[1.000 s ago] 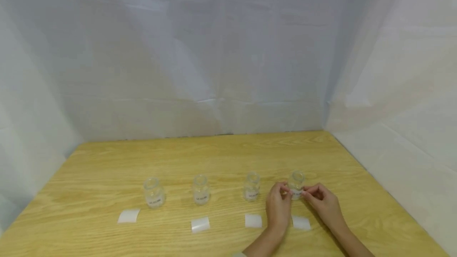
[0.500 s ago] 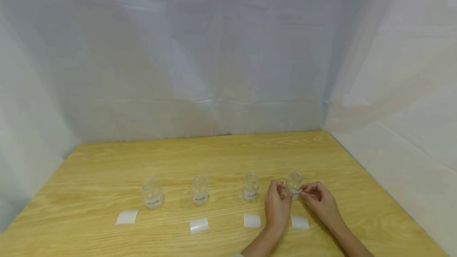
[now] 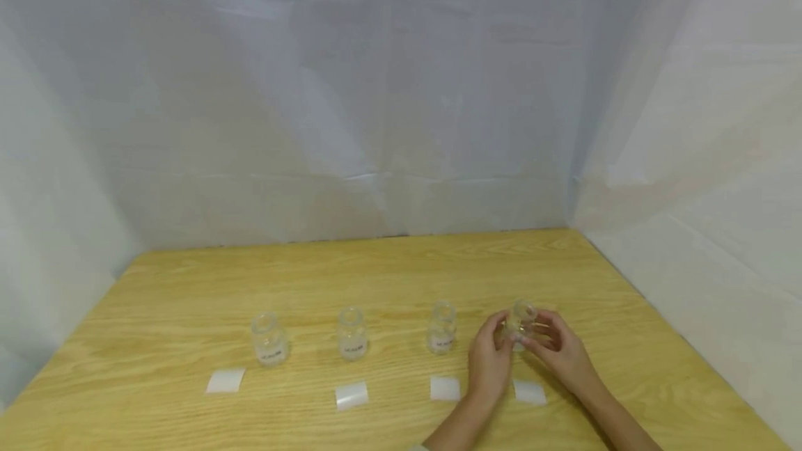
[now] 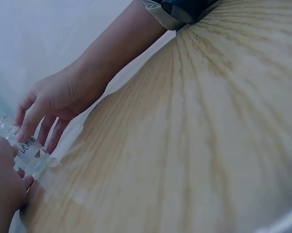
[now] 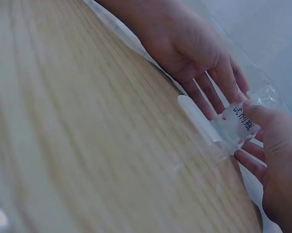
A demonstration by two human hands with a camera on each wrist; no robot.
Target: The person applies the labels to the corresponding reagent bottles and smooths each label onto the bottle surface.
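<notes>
A small clear glass reagent bottle [image 3: 525, 313] with a white label stands at the right end of the row in the head view. My left hand [image 3: 489, 360] holds it from the left, and my right hand [image 3: 566, 359] grips it from the right. Both thumbs press on the front label. Dark printed characters show on the label [image 5: 242, 118] in the right wrist view. In that view fingers of the left hand [image 5: 197, 51] reach along the bottle's side. The left wrist view shows the right hand [image 4: 58, 99] with its thumb on the label's edge.
Three similar labelled bottles stand to the left: one bottle [image 3: 442, 326] nearby, a middle bottle [image 3: 352, 331] and a far-left bottle [image 3: 269, 339]. Several white paper rectangles lie in front, including a paper [image 3: 529, 392] below the hands and another paper [image 3: 445, 388]. White sheeting [image 3: 376, 124] encloses the table.
The right hand has gone from pinching at the label's right edge to wrapping its fingers round the bottle. Its thumb has moved left across the label. The other bottles and papers stay put.
</notes>
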